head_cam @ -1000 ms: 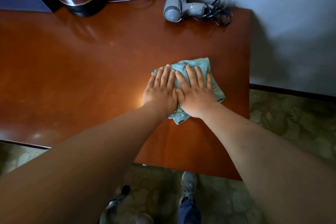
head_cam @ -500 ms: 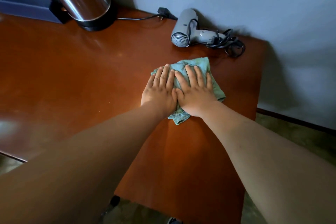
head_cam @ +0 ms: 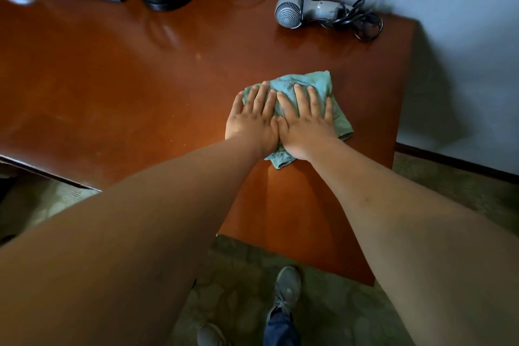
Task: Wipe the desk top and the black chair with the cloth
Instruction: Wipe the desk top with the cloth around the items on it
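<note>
Both arms stretched out straight ahead, forearms bare, converging toward the middle. Left hand and right hand palm-down side by side, thumbs touching where the two meet. Fingers straight and slightly spread on both, flat rather than curled, nothing pinched or gripped. Wrists roughly level, bent back a little. Pressing down on the cloth underneath, on the table. Two feet in grey shoes down below.

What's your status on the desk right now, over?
Left hand and right hand flat on cloth. Cloth on desk top. Hair dryer and cord ahead.
</note>
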A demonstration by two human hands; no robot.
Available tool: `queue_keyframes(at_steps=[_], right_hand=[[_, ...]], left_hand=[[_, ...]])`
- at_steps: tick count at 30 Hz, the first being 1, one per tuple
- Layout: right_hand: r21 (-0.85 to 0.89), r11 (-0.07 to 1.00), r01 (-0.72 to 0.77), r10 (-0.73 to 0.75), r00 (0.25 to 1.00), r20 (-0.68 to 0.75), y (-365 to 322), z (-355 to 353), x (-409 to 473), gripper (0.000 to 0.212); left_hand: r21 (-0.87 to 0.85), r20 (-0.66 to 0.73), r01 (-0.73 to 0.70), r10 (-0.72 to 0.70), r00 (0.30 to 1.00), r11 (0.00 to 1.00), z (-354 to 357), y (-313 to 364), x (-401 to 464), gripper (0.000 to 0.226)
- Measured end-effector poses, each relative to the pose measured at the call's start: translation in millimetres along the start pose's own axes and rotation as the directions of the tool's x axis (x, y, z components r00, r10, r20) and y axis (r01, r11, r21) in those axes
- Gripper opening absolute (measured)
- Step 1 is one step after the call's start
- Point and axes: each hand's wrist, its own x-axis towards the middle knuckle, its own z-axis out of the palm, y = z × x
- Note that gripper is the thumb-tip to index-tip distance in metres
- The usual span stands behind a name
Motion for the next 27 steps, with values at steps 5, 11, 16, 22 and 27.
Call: queue_keyframes(at_steps=[5,11,16,22,27], right_hand=[[0.007,0.999,-0.035,0.035,0.999,0.015,-24.6,20.3,-49.1,0.060],[0.006,0.997,-0.072,0.071,0.996,0.048,-68.1,47.1,-101.5,0.061],[-0.019,0.996,-0.086,0.088,0.993,0.082,-101.1,63.4,-133.2,0.062],[-0.032,0.997,-0.074,0.076,0.995,0.063,-109.6,69.6,-143.0,0.065],[-0.036,0.999,-0.020,0.018,0.998,-0.056,-101.2,76.6,-134.9,0.073]], left_hand=[[0.018,-0.017,-0.062,0.063,0.998,0.998,18.9,-7.5,-51.6,0.063],[0.006,-0.012,-0.110,0.110,0.994,0.994,41.7,-32.5,-112.0,0.063],[0.013,-0.002,-0.136,0.136,0.991,0.991,55.3,-51.8,-153.0,0.063],[0.066,-0.006,-0.115,0.116,0.993,0.991,60.6,-54.7,-162.8,0.064],[0.010,-0.012,-0.151,0.151,0.988,0.989,60.1,-59.7,-154.4,0.064]])
